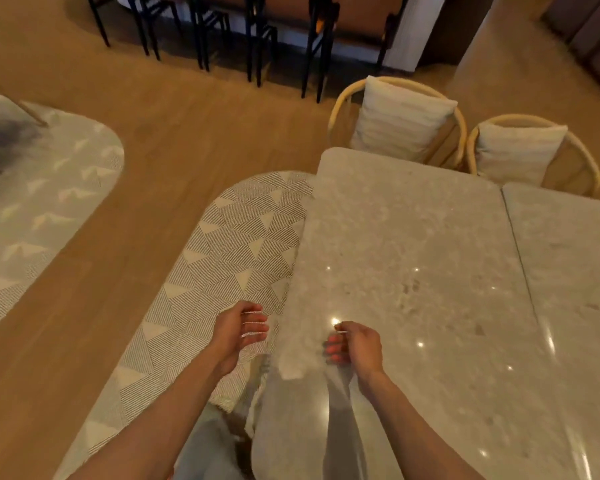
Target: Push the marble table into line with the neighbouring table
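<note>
A pale marble table [406, 258] fills the right half of the view. Its right edge lies against a second marble table [568, 251], with a thin seam between them. My left hand [239, 332] hovers over the rug just off the table's left edge, fingers loosely curled and holding nothing. Above the tabletop near that same edge floats my right hand [355, 342], its fingers curled loosely, also holding nothing. Neither hand touches the table.
A patterned oval rug [222, 244] lies under the tables on a wooden floor. Two rattan chairs with cream cushions [400, 123], [520, 152] stand at the far side. Black stools [257, 39] line a counter at the back. Another rug [49, 188] lies at left.
</note>
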The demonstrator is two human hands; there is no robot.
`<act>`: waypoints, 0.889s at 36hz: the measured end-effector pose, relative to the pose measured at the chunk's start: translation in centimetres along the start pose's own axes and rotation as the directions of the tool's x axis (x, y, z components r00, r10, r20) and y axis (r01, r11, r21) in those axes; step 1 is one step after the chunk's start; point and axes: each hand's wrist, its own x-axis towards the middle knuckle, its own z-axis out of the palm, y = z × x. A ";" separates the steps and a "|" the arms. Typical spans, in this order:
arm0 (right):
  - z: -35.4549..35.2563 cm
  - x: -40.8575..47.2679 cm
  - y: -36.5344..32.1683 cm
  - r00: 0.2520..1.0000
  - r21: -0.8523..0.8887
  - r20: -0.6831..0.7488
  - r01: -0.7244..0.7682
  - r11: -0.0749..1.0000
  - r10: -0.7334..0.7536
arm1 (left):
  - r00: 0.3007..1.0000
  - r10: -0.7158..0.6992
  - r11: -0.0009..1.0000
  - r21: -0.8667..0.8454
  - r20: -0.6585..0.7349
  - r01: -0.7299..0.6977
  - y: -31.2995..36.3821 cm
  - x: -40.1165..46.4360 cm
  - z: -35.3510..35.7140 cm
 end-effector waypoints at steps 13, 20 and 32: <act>31.4 2.0 -7.8 0.969 -0.150 0.188 0.190 0.970 -0.161 | 0.995 0.066 0.995 0.070 0.074 -0.071 18.7 9.8 -18.3; 45.4 -1.4 -14.3 0.898 -0.171 0.373 0.312 0.935 -0.231 | 0.989 0.136 0.990 0.047 -0.054 -0.133 28.9 9.2 -28.6; 64.2 -6.7 -27.7 0.712 -0.042 0.574 0.518 0.854 -0.403 | 0.849 0.464 0.869 -0.054 -0.251 -0.491 47.4 4.3 -37.0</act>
